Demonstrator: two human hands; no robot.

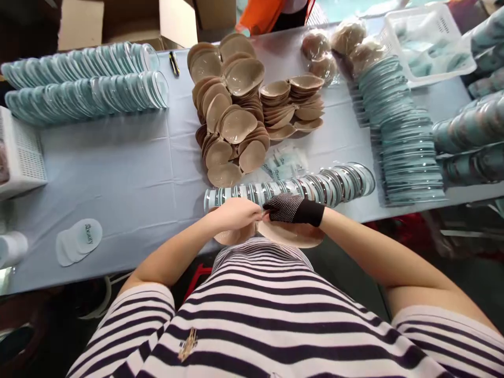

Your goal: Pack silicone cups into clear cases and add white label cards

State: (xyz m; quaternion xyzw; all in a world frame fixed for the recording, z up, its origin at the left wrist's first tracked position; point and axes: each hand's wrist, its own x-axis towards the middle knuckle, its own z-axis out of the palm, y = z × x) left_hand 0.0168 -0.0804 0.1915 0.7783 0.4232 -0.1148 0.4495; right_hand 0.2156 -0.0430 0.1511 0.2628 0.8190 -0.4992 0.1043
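Observation:
At the table's front edge, close to my body, both hands meet at the middle of a beige stick-on bra [291, 233], whose two glossy cups hang to either side. My left hand [238, 212] is bare and its fingers pinch together at the joining piece. My right hand [285, 208], in a black dotted fingerless glove, grips the same spot from the other side. The joint itself is hidden by my fingers. Just beyond lies a row of clear round plastic cases [331, 184]. Behind it, small printed packets [285, 163] sit beside stacked beige bras [236, 126].
Two rows of nested round cases [86, 94] lie at the left, near a yellow-black cutter [174, 64]. Round printed cards [87, 236] lie front left. More cases [409, 152] and a white basket [429, 47] stand right. Across the table is a person in orange [262, 16].

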